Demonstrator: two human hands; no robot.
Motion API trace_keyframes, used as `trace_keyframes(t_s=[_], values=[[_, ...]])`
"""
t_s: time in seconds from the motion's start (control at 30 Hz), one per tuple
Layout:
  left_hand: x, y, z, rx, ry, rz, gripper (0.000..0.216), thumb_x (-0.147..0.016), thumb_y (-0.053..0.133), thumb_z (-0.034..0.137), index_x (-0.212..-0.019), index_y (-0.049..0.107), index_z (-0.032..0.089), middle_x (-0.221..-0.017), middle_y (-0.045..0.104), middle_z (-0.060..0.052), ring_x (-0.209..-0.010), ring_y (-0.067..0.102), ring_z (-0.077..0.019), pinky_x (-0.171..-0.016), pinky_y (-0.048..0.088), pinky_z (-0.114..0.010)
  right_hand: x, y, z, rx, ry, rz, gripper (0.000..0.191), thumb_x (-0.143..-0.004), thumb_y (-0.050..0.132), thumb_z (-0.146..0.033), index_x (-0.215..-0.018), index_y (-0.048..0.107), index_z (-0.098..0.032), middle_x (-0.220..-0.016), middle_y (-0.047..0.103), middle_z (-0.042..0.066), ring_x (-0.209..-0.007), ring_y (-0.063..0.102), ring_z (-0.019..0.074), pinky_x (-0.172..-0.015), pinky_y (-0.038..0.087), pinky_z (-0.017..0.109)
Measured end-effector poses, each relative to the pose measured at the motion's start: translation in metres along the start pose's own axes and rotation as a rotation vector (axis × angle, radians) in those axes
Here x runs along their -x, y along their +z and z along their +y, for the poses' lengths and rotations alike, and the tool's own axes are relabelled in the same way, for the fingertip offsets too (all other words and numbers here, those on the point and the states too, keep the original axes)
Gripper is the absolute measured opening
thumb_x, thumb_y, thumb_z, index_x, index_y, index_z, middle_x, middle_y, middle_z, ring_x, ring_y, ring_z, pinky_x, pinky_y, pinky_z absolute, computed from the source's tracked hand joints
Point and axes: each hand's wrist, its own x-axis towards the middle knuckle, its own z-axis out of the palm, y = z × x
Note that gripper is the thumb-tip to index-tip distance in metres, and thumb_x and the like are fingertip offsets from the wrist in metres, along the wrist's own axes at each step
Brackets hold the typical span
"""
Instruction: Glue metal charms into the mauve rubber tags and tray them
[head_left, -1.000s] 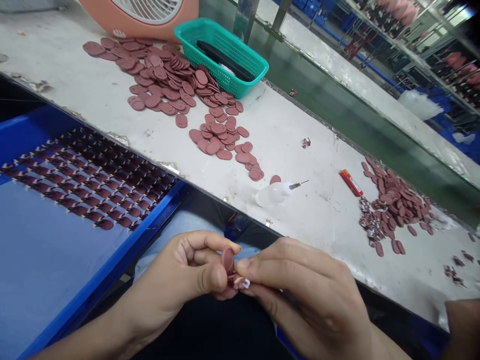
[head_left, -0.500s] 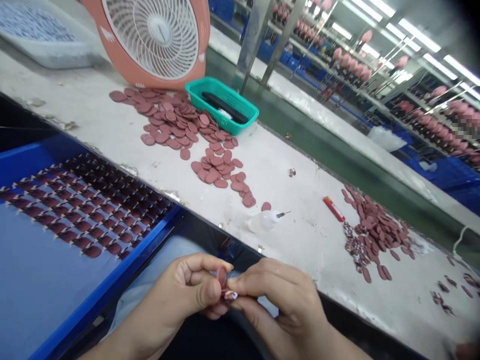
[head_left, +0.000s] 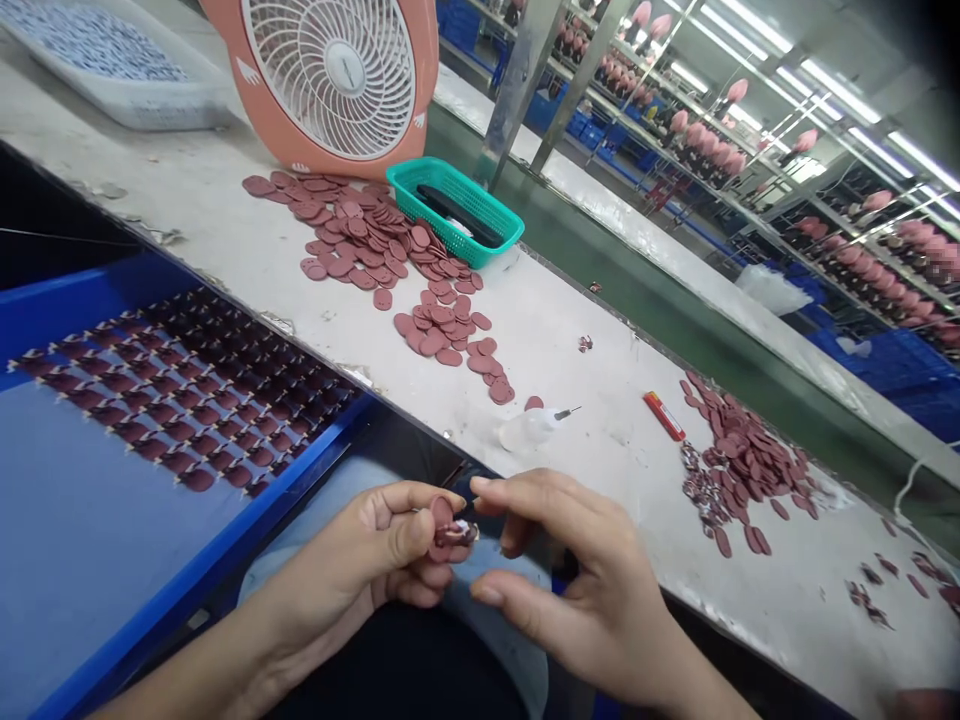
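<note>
Pink oval piece [head_left: 442, 514] pinched in left hand [head_left: 367, 550]; right hand [head_left: 570, 570] just beside.

A tray [head_left: 225, 555] is placed left of the workbench [head_left: 615, 470], with rows of oval pieces [head_left: 180, 400] laid in it. A pile of pieces [head_left: 360, 235] is set on the bench before a basket [head_left: 454, 210], a fan [head_left: 337, 80] behind both; a needle-tip bottle [head_left: 529, 430], lighter [head_left: 664, 415] and second pile [head_left: 739, 465] are placed further right.

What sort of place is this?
Probably a factory assembly line: a long workbench with piles of reddish oval pieces, a blue tray of pieces in neat rows, and racks of pink items behind.
</note>
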Motion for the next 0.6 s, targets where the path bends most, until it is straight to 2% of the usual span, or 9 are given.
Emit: trace_keyframes(t_s=[0.1, 0.2, 0.6], values=[[-0.003, -0.003, -0.002, 0.018, 0.003, -0.012, 0.038, -0.064, 0.096, 0.044, -0.078, 0.075, 0.016, -0.064, 0.066, 0.001, -0.053, 0.06, -0.0077, -0.052, 0.05, -0.013, 0.0, 0.002, 0.004, -0.024, -0.01, -0.028, 0.025, -0.093, 0.071, -0.023, -0.118, 0.072, -0.022, -0.091, 0.074, 0.004, -0.076, 0.07, 0.0121, -0.069, 0.059, 0.022], [-0.005, -0.004, -0.004, 0.021, 0.009, 0.019, 0.035, -0.065, 0.096, 0.042, -0.08, 0.077, 0.017, -0.063, 0.066, 0.001, -0.053, 0.061, -0.0075, -0.052, 0.051, -0.013, -0.001, 0.007, 0.008, -0.034, -0.019, -0.03, 0.017, -0.094, 0.069, -0.02, -0.11, 0.075, -0.021, -0.088, 0.076, 0.005, -0.077, 0.072, 0.0133, -0.071, 0.06, 0.022], [-0.001, 0.005, 0.001, 0.018, 0.003, 0.03, 0.04, -0.06, 0.098, 0.045, -0.07, 0.073, 0.015, -0.06, 0.064, 0.001, -0.05, 0.055, -0.005, -0.051, 0.048, -0.012, 0.001, 0.012, 0.014, -0.074, -0.032, -0.012, 0.014, -0.093, 0.072, -0.019, -0.105, 0.076, -0.019, -0.084, 0.076, 0.005, -0.073, 0.072, 0.0145, -0.068, 0.06, 0.025]])
